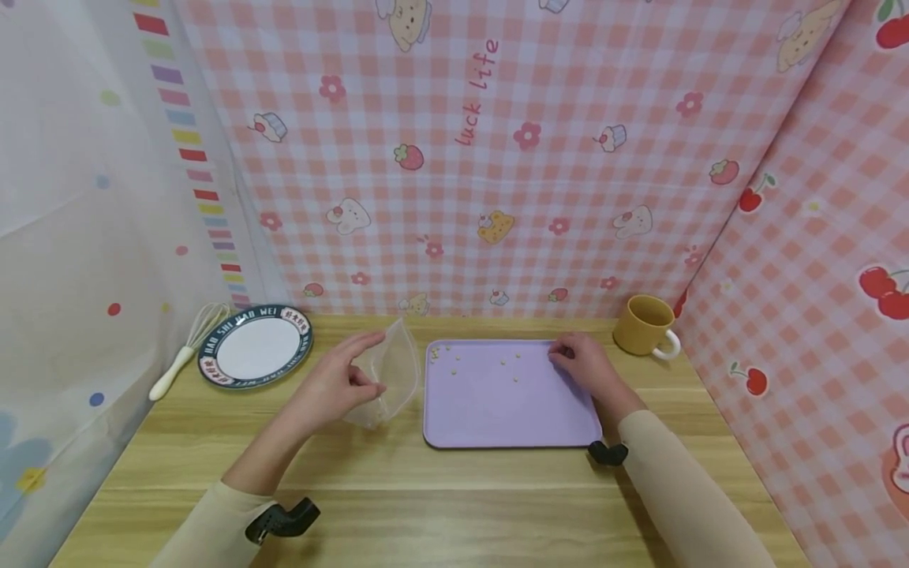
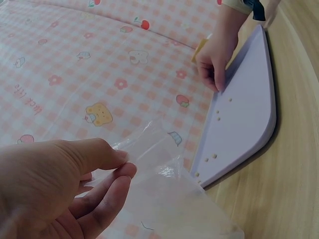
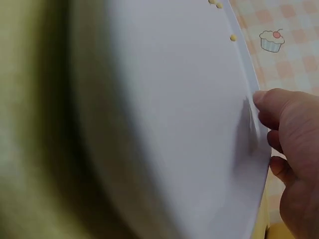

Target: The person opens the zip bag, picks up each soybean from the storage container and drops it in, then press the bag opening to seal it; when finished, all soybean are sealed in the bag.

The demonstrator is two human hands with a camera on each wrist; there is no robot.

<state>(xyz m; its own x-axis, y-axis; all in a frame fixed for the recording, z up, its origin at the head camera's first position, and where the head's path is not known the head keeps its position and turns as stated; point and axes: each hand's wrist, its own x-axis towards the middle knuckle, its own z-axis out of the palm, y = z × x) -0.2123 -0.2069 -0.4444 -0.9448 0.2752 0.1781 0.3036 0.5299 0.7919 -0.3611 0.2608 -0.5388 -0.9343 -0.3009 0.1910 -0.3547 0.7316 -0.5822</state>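
My left hand (image 1: pixel 342 379) pinches a clear plastic bag (image 1: pixel 400 367) between thumb and fingertips, just left of a shallow lilac tray (image 1: pixel 511 414). In the left wrist view the bag (image 2: pixel 184 209) hangs from those fingertips. At the tray's far right corner, my right hand (image 1: pixel 584 364) grips the rim; the right wrist view has the thumb at the inner side and curled fingers along the outer edge. Small yellow bean-like pieces (image 1: pixel 454 373) lie scattered in the tray, several of them gathered by its far left corner.
A plate with a dark patterned rim (image 1: pixel 259 380) lies at the back left, beside a cream-handled whisk (image 1: pixel 173 372). At the back right stands a mustard mug (image 1: pixel 642 327) with a white handle. Patterned cloth walls (image 1: pixel 497 181) enclose the wooden table (image 1: pixel 469 513).
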